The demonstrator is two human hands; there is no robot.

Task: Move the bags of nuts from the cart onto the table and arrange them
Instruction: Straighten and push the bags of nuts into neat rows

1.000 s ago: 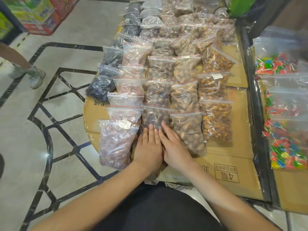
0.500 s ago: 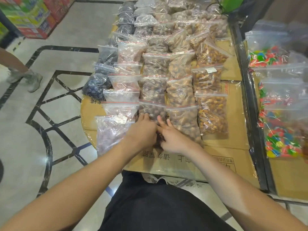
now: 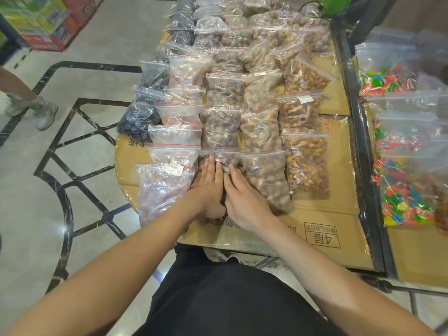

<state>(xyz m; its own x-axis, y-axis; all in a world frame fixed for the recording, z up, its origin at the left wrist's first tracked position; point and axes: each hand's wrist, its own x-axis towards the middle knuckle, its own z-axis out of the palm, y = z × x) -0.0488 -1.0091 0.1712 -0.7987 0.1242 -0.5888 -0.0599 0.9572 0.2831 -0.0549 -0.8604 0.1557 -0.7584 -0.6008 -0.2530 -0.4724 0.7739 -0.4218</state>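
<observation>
Where flat hands point(image 3: 225, 190) press, nut bag point(image 3: 219, 158).

Even, bright indoor light falls from overhead, leaving only soft, faint shadows under the forearms. Glare glints off the clear plastic bags point(image 3: 219, 128) and off the polished floor point(image 3: 72, 224), which carries a white reflection. The wide-angle lens bends lines near the edges, and the candy bags point(image 3: 407, 146) at the right look soft and slightly smeared.
</observation>
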